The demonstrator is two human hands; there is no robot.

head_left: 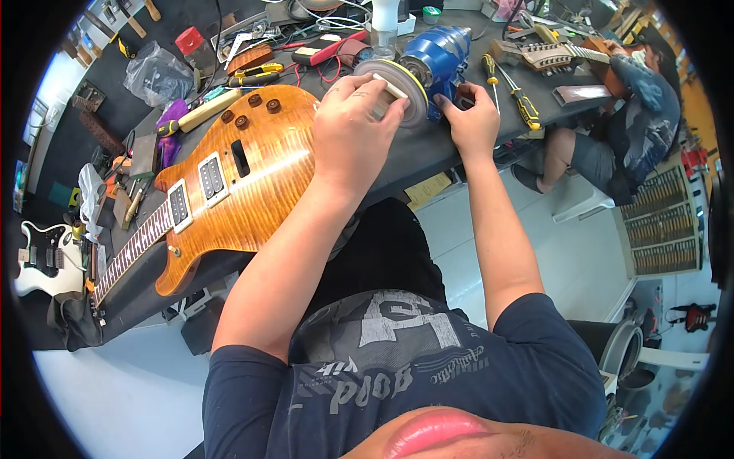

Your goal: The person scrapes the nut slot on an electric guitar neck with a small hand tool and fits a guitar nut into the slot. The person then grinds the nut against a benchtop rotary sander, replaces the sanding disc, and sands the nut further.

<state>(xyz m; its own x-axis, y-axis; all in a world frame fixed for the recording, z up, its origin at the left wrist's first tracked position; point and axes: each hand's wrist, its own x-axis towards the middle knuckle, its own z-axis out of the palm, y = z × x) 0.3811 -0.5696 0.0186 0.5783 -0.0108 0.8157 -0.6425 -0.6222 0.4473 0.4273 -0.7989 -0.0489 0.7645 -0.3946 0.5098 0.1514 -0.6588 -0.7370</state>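
My left hand (353,126) pinches a small off-white strip (391,86) between thumb and fingers, against or very close to the flat face of a round disc (415,113) with a yellow rim. The disc is mounted on a blue bench grinder (437,55). My right hand (470,126) grips the lower front of the grinder, thumb on its blue base; its fingertips are partly hidden. Left of my left forearm lies an amber flame-top electric guitar (264,180), face up, with several dark knobs and two pickups.
Screwdrivers (524,107) lie right of the grinder. Pliers, a red-black multimeter (325,50), cables and a plastic bag (159,75) crowd the bench (417,159). A white guitar (50,260) stands far left. Another person (646,107) sits at right beside a guitar headstock (547,55).
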